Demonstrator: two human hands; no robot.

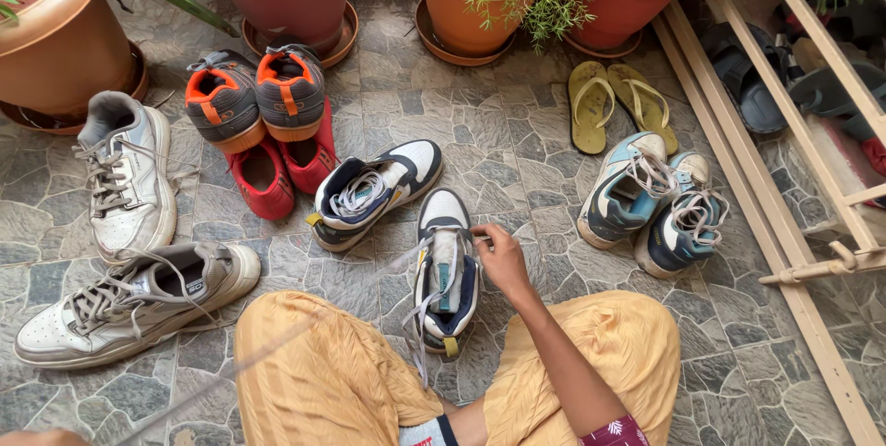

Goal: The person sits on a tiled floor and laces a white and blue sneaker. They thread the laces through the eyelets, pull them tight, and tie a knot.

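Observation:
A navy and white sneaker (445, 213) stands upright on the stone floor between my knees, toe pointing away. My right hand (503, 257) is at its right side, fingers pinched on a white shoelace (459, 241) near the upper eyelets. Loose lace hangs down over the shoe's heel. A blurred lace strand (231, 374) stretches across my yellow trousers toward the bottom-left corner, where only a sliver of my left hand (37, 438) shows. The matching sneaker (374, 192) lies just to the left, angled.
Two grey-white sneakers (129, 178) lie at left, an orange-grey pair (254, 95) over red shoes (277, 169) behind. Yellow flip-flops (618, 104) and blue-white sneakers (646, 201) sit right. Plant pots (461, 3) line the back; a wooden shoe rack (784, 187) stands right.

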